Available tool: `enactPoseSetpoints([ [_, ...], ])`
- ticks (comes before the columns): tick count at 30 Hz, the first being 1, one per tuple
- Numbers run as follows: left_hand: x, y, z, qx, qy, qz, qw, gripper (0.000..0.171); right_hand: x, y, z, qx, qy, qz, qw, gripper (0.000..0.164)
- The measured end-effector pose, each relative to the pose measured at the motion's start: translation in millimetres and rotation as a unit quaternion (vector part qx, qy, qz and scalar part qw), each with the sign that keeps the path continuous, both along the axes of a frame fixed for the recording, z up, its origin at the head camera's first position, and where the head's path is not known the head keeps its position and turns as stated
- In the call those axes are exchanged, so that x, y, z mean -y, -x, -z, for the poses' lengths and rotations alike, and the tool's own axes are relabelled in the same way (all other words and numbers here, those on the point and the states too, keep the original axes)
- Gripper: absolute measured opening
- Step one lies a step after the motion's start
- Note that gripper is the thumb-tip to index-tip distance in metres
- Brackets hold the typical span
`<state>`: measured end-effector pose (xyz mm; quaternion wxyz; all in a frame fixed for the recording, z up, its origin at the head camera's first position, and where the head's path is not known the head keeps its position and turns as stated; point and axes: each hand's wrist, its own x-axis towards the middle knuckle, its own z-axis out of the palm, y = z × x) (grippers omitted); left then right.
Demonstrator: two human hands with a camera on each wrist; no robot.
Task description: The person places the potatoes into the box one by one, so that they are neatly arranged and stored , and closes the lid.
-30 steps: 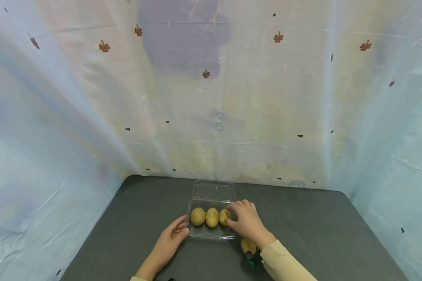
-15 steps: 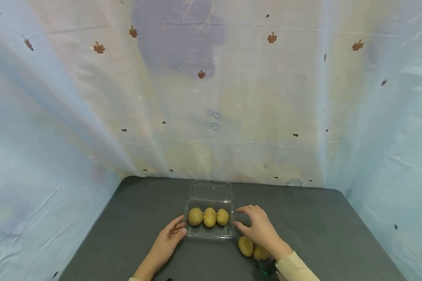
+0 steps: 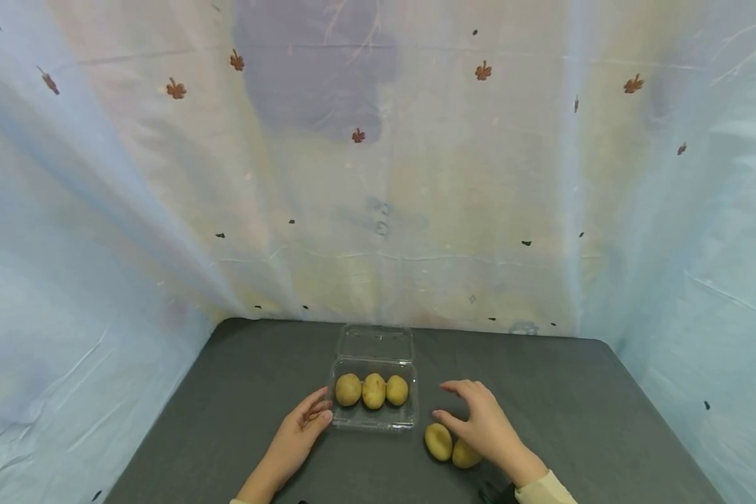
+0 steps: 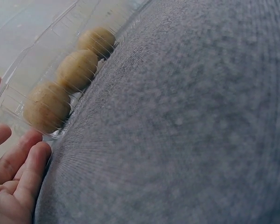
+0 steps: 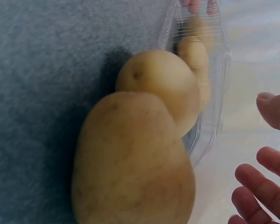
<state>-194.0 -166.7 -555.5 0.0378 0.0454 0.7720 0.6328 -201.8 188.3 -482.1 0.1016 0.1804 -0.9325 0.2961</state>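
Note:
A clear plastic clamshell box [image 3: 376, 421] with its lid [image 3: 376, 343] folded back holds a row of three potatoes [image 3: 374, 391]. At the box's left end is my left hand [image 3: 292, 439], its relaxed fingers right at the wall; the left wrist view shows the fingertips [image 4: 33, 136] by the lower corner. My right hand [image 3: 490, 428] hovers right of the box, thumb and fingers spread with nothing between them. Below it two loose potatoes, one nearer the box [image 3: 438, 442] and one farther right [image 3: 465, 453], lie side by side on the table. The right wrist view shows both close up.
The dark grey table [image 3: 277, 364] ends at a patterned curtain [image 3: 365, 210] that also hangs at both sides. A small black object [image 3: 499, 493] is partly visible near the right sleeve [image 3: 547, 488].
My right hand has let go of the rightmost potato in the box and drawn back to the right, uncovering the two loose potatoes. My left hand stays at the box.

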Motion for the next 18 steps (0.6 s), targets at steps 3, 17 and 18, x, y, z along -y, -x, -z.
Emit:
enactPoseSetpoints([
  [3,0.2,-0.1,-0.7,0.003,-0.003,-0.001,1.0,0.054,-3.4,-3.1,0.3,0.012,0.003,0.003,1.0,0.044],
  [17,-0.1,-1.0,-1.4,-0.004,0.001,0.001,1.0,0.056,-28.5,-15.5,8.9,0.073,-0.008,-0.021,0.997,0.058],
  [18,-0.1,-1.2,-1.1,-0.004,0.002,0.001,1.0,0.056,-30.1,-16.3,9.6,0.075,-0.013,-0.023,0.997,0.059],
])
